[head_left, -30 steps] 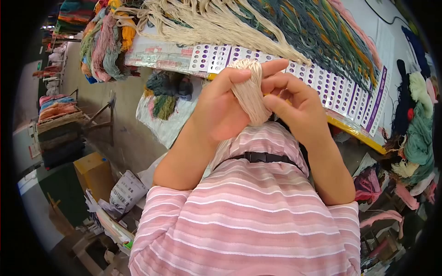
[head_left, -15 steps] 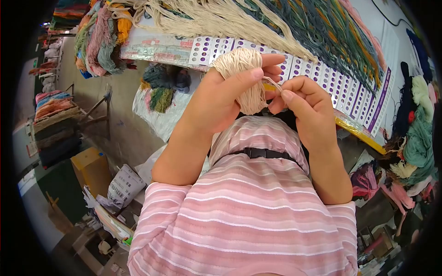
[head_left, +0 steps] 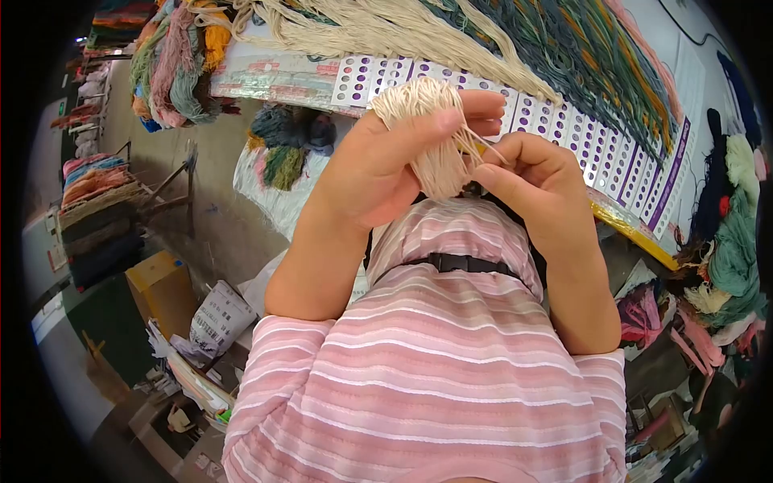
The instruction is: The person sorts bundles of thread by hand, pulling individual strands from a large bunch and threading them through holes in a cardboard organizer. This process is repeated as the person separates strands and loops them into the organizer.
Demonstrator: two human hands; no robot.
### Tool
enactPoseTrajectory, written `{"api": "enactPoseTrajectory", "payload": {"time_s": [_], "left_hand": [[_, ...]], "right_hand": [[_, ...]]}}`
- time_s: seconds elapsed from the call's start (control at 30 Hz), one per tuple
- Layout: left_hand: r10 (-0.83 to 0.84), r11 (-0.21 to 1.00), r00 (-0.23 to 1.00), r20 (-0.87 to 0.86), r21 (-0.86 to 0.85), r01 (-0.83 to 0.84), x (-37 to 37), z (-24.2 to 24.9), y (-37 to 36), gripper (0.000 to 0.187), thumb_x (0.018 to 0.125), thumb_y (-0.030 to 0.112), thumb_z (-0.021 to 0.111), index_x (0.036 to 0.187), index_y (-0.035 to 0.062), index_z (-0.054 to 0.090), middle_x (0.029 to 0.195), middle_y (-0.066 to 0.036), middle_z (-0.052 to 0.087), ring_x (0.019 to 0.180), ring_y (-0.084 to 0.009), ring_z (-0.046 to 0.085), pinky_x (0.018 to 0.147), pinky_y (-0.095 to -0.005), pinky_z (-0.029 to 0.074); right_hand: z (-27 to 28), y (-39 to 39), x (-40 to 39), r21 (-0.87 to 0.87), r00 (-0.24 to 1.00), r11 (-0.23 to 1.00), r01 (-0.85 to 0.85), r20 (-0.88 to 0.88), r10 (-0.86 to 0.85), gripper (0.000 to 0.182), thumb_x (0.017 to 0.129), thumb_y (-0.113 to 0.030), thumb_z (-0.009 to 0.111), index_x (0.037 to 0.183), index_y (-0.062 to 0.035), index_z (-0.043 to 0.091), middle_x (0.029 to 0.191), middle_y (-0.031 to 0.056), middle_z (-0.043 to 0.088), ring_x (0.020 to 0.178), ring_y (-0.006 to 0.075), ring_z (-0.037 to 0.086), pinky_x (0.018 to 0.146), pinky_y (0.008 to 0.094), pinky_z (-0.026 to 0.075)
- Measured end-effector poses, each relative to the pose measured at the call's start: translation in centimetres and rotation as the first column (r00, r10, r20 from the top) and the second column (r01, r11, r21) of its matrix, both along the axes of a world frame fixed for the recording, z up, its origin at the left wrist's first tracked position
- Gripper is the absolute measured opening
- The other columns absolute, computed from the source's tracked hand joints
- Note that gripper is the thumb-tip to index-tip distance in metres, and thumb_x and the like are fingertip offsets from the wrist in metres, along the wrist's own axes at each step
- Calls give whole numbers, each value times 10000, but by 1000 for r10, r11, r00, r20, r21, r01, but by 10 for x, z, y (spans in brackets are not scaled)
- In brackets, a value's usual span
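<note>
Head view: the left hand (head_left: 374,165) grasps a cream skein (head_left: 439,169), its thumb laid across the front and its fingers (head_left: 481,105) passing behind. The skein sits between that thumb and those fingers, its rounded top bulging above the thumb and its lower end hanging below, beside the palm. The left fingertips jut out past the skein's right side.

A few strands (head_left: 481,143) stretch from the skein's right side, by the left thumb tip, to the right hand (head_left: 539,181). There the thumb and bent forefinger come together on the strands in a pinch; the other right fingers are curled and partly hidden. The right thumb tip is just beside the lower part of the skein; whether they touch cannot be told.

Both hands are raised above the lap, in front of the desk (head_left: 266,76). On the desk, a row of dotted cards (head_left: 580,153) runs along the near edge, with cream yarn (head_left: 378,36) and dark green yarn (head_left: 555,60) spread beyond and partly over it.
</note>
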State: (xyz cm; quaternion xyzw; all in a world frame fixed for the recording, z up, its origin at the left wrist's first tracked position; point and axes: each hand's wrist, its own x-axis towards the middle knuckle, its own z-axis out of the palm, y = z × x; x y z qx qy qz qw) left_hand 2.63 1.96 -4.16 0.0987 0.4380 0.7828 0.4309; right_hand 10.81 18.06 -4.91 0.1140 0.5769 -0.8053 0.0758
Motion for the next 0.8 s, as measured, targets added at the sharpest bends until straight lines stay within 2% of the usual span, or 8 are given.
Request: {"api": "enactPoseTrajectory", "payload": {"time_s": [0.1,0.17,0.27,0.4,0.5,0.67,0.8], "left_hand": [[-12,999,998,-68,-37,10,-2,2,-2,525,854,168,592,1284,-75,415,1037,-90,575,965,-162,567,821,-295,457],[-6,997,994,-108,-72,-1,-3,3,0,567,807,112,651,1288,-75,413,939,-55,588,867,-131,585,755,-265,465],[4,995,990,-139,-102,-19,-2,7,4,569,798,74,652,1292,-71,411,893,-49,599,801,-128,599,712,-254,469],[8,994,990,-138,-110,-23,-3,8,6,579,801,70,648,1302,-75,395,882,-53,601,794,-128,602,691,-252,472],[19,997,994,-109,-74,-27,-2,7,7,578,807,68,641,1305,-77,387,881,-59,604,791,-131,603,682,-253,472],[-1,1000,993,-118,-30,-2,-1,7,8,550,823,67,622,1301,-77,393,882,-63,604,771,-131,602,662,-246,468],[11,995,987,-158,-93,-26,-1,8,8,516,837,80,610,1288,-76,412,881,-61,603,766,-125,601,661,-245,469]], "right_hand": [[-3,3,2,-71,999,997,-1,-32,-1,62,802,-24,643,841,13,611,770,-12,583,691,30,513,615,177,411],[-3,5,3,-47,997,999,-20,-75,16,66,808,-15,630,860,18,608,796,-2,581,721,40,516,645,187,416],[-2,5,4,-82,995,997,-6,-102,-2,70,816,0,609,883,21,606,814,9,578,751,56,520,683,200,420],[-4,7,6,-130,990,991,15,-134,-33,83,835,11,579,910,29,607,832,25,589,783,76,535,723,210,428],[1,8,9,-225,997,974,-4,-73,-13,94,858,-2,558,926,47,600,868,58,616,821,97,569,756,223,451],[5,9,9,-202,997,979,-30,-78,15,124,882,-21,539,959,67,578,899,98,642,840,118,607,772,236,480],[6,9,10,-187,997,982,-22,-77,8,116,886,-24,535,954,60,575,890,98,646,819,109,607,756,228,482]]}}
